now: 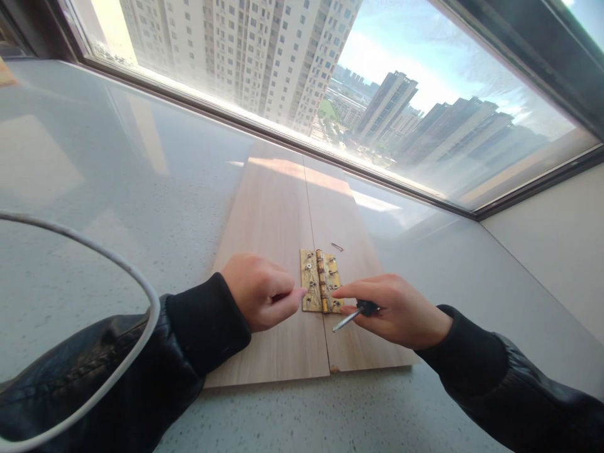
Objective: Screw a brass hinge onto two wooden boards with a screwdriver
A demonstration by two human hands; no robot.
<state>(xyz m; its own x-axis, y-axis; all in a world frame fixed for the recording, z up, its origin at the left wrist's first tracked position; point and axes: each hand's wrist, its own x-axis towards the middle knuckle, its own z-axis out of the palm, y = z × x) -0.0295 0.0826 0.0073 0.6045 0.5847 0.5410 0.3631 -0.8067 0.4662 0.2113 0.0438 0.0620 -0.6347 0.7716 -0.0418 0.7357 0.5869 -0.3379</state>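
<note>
A worn brass-coloured hinge (322, 283) lies unfolded across the seam of two pale wooden boards (268, 214), with several screws standing in its leaves. My left hand (262, 292) is curled closed at the hinge's left edge, its fingertip against or just beside the left leaf. Whatever it may hold is hidden. In my right hand (391, 308) is a screwdriver (352, 318) with a dark handle, its metal shaft pointing down and left over the right board. The right forefinger reaches to the hinge's right leaf. Behind the hinge, a thin screw or nail (337, 246) lies loose on the board.
The boards rest on a speckled pale countertop (179, 207) beneath a dark-framed window (330, 165). A white cable (117, 258) loops across the left foreground, in front of my left sleeve. A white wall (557, 233) stands at the right.
</note>
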